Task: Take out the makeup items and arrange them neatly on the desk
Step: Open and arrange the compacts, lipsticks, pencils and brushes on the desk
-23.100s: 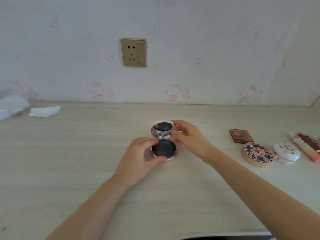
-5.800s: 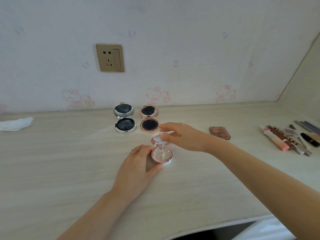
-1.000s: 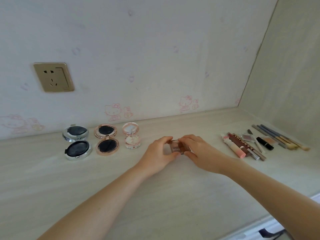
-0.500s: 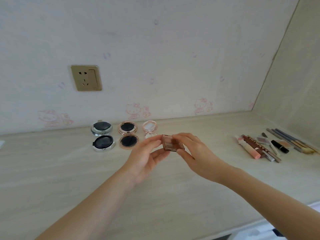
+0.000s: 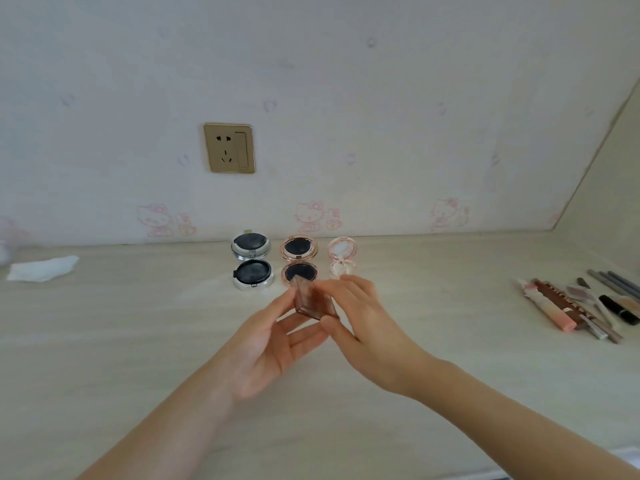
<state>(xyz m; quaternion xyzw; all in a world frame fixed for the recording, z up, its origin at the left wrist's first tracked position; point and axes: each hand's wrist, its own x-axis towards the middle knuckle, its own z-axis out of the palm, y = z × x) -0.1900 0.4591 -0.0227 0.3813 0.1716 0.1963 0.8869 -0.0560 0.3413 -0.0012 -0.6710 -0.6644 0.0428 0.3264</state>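
Note:
Both hands hold a small brown translucent eyeshadow case (image 5: 313,300) above the desk (image 5: 138,341). My left hand (image 5: 273,344) supports it from the left with thumb and fingertips. My right hand (image 5: 363,327) pinches its right side, thumb at the near corner. Behind it stand three compacts with lids up, in a row: a silver one (image 5: 252,268), a rose-gold one (image 5: 300,259) and a small pink one (image 5: 342,258). The case hides part of the rose-gold compact's base.
A cluster of lip products, pencils and brushes (image 5: 585,304) lies at the desk's right side near the side wall. A crumpled white tissue (image 5: 43,268) lies at the far left. A gold wall socket (image 5: 229,147) sits above the compacts.
The eyeshadow case has been lifted off the desk and carried left, toward the row of compacts. It is now turned more on edge between both hands.

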